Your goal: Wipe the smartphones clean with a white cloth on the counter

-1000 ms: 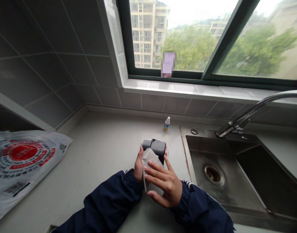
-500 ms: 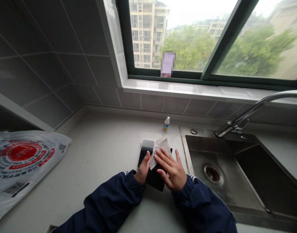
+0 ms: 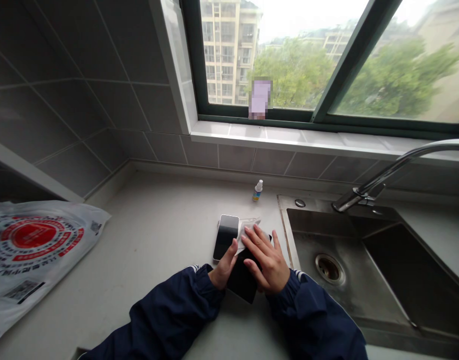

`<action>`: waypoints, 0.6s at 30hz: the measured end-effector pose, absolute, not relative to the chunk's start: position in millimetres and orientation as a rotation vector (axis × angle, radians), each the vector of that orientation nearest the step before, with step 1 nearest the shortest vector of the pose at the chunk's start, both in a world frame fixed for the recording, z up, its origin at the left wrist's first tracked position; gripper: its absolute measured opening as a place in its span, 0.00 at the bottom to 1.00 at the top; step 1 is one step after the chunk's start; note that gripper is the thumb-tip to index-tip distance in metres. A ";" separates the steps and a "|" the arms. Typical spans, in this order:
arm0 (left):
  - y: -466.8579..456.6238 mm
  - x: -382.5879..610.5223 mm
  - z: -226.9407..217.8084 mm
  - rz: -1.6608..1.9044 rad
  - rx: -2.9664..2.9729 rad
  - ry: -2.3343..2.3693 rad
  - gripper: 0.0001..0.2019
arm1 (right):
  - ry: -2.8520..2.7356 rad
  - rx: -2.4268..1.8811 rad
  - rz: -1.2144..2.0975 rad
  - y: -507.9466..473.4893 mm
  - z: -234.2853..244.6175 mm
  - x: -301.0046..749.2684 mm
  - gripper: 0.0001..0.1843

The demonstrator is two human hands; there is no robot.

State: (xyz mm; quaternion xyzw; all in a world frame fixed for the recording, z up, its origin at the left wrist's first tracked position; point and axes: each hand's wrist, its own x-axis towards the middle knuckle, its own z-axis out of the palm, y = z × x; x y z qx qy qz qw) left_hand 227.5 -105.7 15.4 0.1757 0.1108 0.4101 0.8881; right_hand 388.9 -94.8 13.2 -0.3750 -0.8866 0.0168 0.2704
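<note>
Between my hands lies a black flat device [image 3: 243, 281] with a dark glossy face, like a phone or small tablet; I cannot tell which. My left hand [image 3: 223, 267] holds its left edge, thumb pointing up along the side. A pale grey cloth [image 3: 248, 233] covers part of its upper end. My right hand [image 3: 266, 260] presses the cloth onto the device with its fingers stretched over it and the thumb apart. Just left of the cloth, a light-rimmed smartphone [image 3: 226, 234] lies face up on the counter. Beyond the cloth stands a small spray bottle [image 3: 257, 192] with a white top.
To the right is a steel sink [image 3: 349, 300] with a drain and a chrome faucet [image 3: 387, 172]. A white plastic bag [image 3: 90, 220] with red print lies on the left of the pale counter [image 3: 158, 225]. A tiled sill [image 3: 285, 135] and window run along the back.
My right hand and the cloth have shifted slightly, and the cloth's raised corner now lies lower and more crumpled. The lower end of the black device has moved a little towards me.
</note>
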 end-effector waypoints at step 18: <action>-96.8 214.0 25.5 1.058 0.202 0.379 0.38 | -2.507 -0.684 0.137 -116.5 24.5 369.6 0.30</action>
